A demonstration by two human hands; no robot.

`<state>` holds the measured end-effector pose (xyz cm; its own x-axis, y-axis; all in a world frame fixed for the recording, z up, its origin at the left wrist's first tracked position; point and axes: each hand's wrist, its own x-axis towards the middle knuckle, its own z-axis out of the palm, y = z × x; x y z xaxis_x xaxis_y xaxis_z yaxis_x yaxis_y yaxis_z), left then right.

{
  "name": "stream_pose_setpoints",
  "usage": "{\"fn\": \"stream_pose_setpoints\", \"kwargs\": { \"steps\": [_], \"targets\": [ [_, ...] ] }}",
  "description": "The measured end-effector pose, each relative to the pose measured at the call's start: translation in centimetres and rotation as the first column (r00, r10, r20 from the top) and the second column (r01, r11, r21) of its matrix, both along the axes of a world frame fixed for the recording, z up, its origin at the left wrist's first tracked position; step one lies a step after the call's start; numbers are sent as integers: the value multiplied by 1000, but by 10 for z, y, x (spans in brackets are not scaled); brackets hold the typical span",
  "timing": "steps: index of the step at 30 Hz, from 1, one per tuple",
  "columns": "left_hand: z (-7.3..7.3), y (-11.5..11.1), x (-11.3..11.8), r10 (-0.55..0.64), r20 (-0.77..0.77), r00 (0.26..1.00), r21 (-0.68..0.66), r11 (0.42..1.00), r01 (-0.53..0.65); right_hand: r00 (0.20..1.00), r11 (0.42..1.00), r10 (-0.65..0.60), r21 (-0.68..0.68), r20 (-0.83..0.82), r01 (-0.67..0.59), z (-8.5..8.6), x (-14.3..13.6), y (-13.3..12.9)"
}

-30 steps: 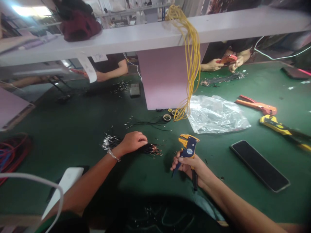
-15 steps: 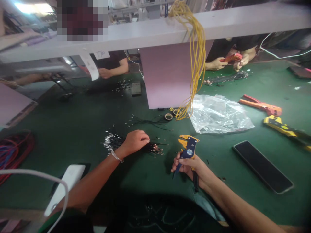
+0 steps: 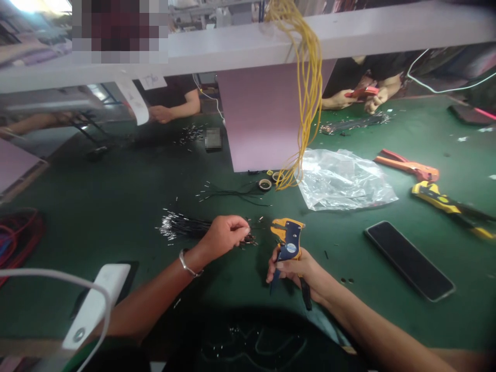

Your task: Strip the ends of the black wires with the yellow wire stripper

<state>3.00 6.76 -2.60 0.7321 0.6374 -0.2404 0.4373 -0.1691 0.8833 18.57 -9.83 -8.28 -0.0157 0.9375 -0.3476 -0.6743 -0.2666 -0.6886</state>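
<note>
My left hand [image 3: 227, 237], with a silvery bracelet at the wrist, is over the right part of a bundle of short black wires [image 3: 188, 227]. Its thumb and index finger are pinched together at the wires' bare ends; a thin dark wire seems to stick out to the right of them. In my right hand [image 3: 296, 268] is a blue and yellow wire stripper [image 3: 290, 237], gripped by its handles, its yellow jaws pointing up and left toward the left hand. A small gap lies between the jaws and my left fingertips.
A phone [image 3: 409, 261], yellow-black pliers [image 3: 437, 199], an orange tool [image 3: 406, 165] and a clear plastic bag [image 3: 344, 181] lie rightward. Yellow wires [image 3: 310, 93] hang from the shelf [image 3: 240, 49]. Behind are tape rolls [image 3: 265, 184], loose black wires [image 3: 232, 192] and people's hands.
My left hand has moved slightly right along the bundle, thumb and finger pinched at its right end. The stripper in my right hand has tilted leftward, toward it. The whole view has shifted a little.
</note>
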Motion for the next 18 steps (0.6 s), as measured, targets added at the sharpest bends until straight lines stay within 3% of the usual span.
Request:
{"fn": "stream_pose_setpoints", "kwargs": {
  "steps": [5,18],
  "targets": [
    [1,-12,5,110,11,994,-281,954,-102,999,1000,-3,-7,42,4,4,-1,0],
    [0,-21,6,142,74,987,-516,853,-84,976,999,-12,-33,218,20,10,1,-3]
  ]
}}
